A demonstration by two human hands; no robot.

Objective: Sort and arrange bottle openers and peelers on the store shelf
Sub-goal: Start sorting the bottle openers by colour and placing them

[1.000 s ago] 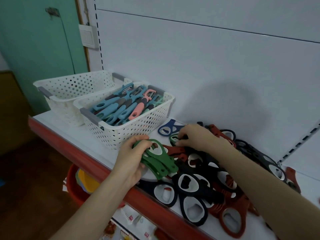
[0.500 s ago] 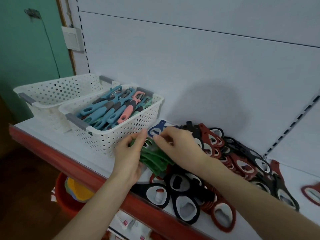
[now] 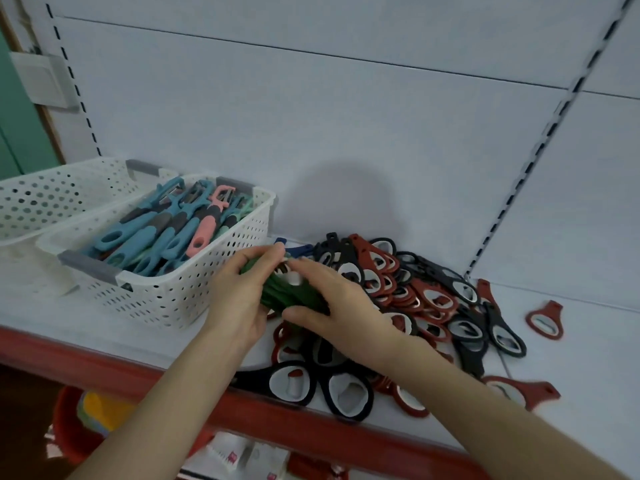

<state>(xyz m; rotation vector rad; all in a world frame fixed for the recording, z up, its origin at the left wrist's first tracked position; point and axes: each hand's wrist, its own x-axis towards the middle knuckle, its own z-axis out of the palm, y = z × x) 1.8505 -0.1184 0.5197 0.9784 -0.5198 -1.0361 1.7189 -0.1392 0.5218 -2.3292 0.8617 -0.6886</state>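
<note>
A stack of green bottle openers sits between both hands just above the shelf. My left hand grips the stack from the left, fingers curled over its far end. My right hand holds it from the right, thumb under and fingers over the top. To the right, a loose pile of red and black bottle openers covers the shelf. One blue opener lies behind my hands. A white perforated basket to the left holds several blue, teal and pink peelers.
A second white basket stands behind and left of the first. A lone red opener lies far right. The shelf has a red front edge. A red tub sits below.
My right hand has come from the pile to the green stack and now holds it together with my left hand. The view has shifted right.
</note>
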